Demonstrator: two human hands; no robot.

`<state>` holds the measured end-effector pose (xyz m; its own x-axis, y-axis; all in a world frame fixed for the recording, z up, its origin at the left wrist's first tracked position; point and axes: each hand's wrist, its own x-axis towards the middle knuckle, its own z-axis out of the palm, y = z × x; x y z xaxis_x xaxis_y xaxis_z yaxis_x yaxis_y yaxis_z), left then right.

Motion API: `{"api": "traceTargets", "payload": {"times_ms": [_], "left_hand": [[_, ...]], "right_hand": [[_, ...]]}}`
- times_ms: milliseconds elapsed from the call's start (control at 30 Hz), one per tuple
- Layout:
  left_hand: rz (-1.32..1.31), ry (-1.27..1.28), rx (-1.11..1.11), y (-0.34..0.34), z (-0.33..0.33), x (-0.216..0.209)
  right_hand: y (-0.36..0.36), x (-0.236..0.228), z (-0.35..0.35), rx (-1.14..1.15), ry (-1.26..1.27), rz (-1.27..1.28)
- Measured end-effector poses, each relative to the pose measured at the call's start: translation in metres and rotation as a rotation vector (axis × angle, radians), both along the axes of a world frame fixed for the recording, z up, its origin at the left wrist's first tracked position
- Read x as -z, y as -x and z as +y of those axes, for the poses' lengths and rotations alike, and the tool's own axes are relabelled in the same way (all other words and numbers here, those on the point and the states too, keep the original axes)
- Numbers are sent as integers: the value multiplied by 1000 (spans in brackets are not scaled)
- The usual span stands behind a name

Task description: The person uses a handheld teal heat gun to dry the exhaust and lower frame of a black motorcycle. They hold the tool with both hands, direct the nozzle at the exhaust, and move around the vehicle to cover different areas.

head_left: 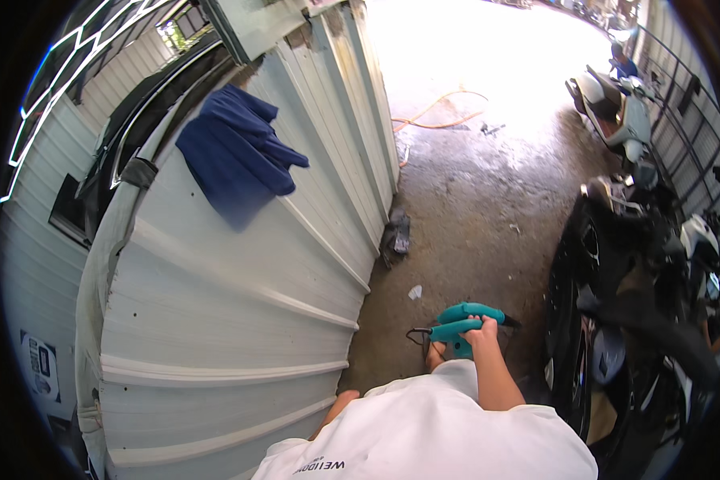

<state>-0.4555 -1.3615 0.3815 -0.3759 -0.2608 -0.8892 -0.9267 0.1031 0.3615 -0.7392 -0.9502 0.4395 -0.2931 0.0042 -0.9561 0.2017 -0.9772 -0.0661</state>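
My right hand is closed round the handle of a teal hand-held blower with a dark tip pointing right. A dark cord loops from the end of its handle on the left. Low beside the white panel wall, my left hand shows only in small part past my white shirt, its fingers not clear. Just under the blower is a patch of bare skin, and I cannot tell whether it is a hand or a foot.
Ribbed white metal panels stand close on my left, with a dark blue cloth hung over them. Several motorbikes line the right side, one a white scooter. An orange hose lies on the concrete floor ahead, near a dark object.
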Motion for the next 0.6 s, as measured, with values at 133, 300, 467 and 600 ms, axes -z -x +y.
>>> {"api": "traceTargets", "payload": {"times_ms": [133, 300, 467, 600], "left_hand": [[-93, -142, -261, 23, 11, -13], [-76, -145, -349, 86, 19, -33], [-74, -173, -345, 182, 28, -29], [-106, -207, -330, 269, 21, -6]], "right_hand": [[101, -1, 10, -16, -3, 21], [195, -27, 21, 69, 50, 83], [285, -64, 42, 114, 55, 100], [366, -81, 64, 192, 103, 143]]}}
